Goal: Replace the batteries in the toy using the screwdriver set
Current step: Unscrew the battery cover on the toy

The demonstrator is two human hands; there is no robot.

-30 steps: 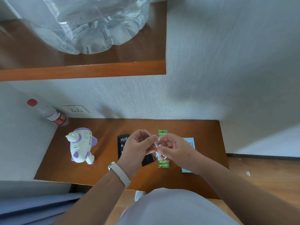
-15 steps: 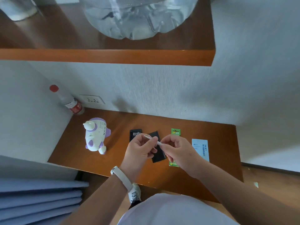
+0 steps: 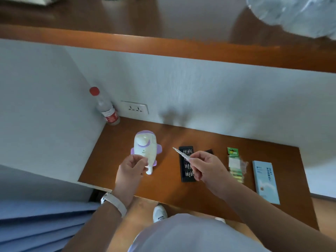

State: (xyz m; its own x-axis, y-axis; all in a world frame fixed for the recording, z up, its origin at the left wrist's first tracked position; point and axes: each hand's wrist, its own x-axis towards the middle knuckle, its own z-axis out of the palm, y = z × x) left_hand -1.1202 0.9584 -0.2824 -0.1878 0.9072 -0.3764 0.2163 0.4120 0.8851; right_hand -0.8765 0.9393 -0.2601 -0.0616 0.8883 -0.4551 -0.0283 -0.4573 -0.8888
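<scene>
The wooden worktop (image 3: pixel 163 188) carries the white and purple toy (image 3: pixel 145 146) towards its left, apart from the black bit tray (image 3: pixel 185 171). The left hand (image 3: pixel 131 166) is curled at the toy's lower end; I can't tell whether it grips it. The right hand (image 3: pixel 205 168) pinches the slim screwdriver (image 3: pixel 181 154) over the tray, tip towards the toy.

Seeing a red-capped bottle (image 3: pixel 107 110) standing upright at ten o'clock in the back corner of the wooden desk (image 3: pixel 101 170), just beside a white wall socket (image 3: pixel 135 107) at eleven, and noting a clear plastic jug (image 3: pixel 298 13) sitting on the upper shelf (image 3: pixel 163 46) at one o'clock, with blue fabric (image 3: pixel 36 224) lying at seven.
</scene>
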